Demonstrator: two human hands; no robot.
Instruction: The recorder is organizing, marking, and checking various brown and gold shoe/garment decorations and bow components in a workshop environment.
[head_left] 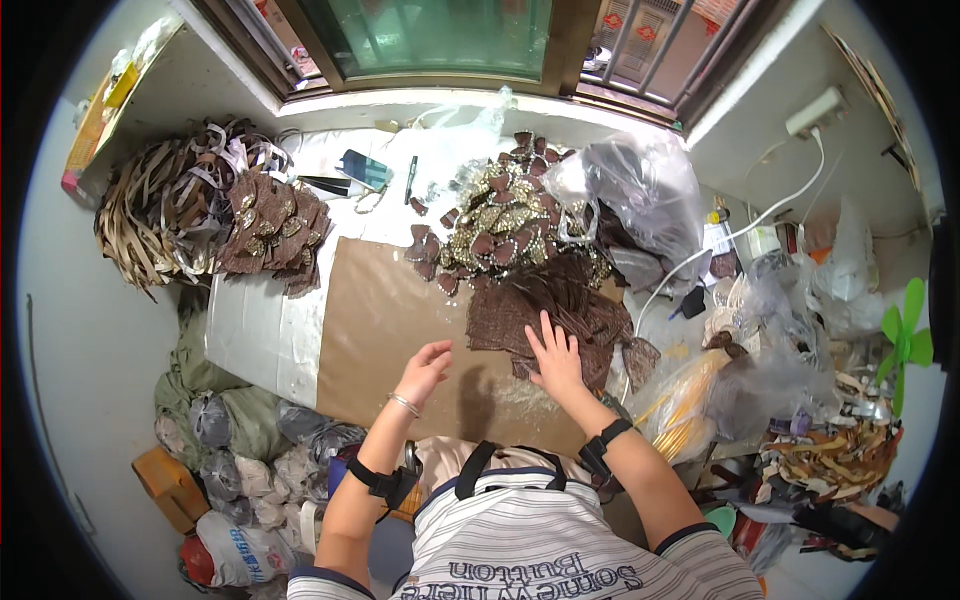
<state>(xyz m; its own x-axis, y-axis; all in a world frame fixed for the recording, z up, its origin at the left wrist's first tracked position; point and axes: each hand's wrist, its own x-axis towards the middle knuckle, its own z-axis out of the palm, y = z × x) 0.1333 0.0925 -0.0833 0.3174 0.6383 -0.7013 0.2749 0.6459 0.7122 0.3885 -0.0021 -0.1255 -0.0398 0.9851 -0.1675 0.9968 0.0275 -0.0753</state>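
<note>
My right hand (557, 357) lies with fingers spread on a stack of brown textured pieces (500, 315), at its near edge. My left hand (424, 372) hovers over the brown sheet (370, 310) that covers the middle of the table, its fingers loosely bent and nothing visible in them. Just beyond the stack is a heap of brown pieces trimmed with glittering beads (505, 220). To the far left sits another pile of brown textured pieces (275, 225), some with beaded trim.
Long brown and beige strips (160, 215) are heaped at the left. A phone (365, 170) and a pen (411, 180) lie near the window. Clear plastic bags (640, 190) stand at the back right, and a white cable (690, 262) runs along the right side. A green fan (905, 340) is far right.
</note>
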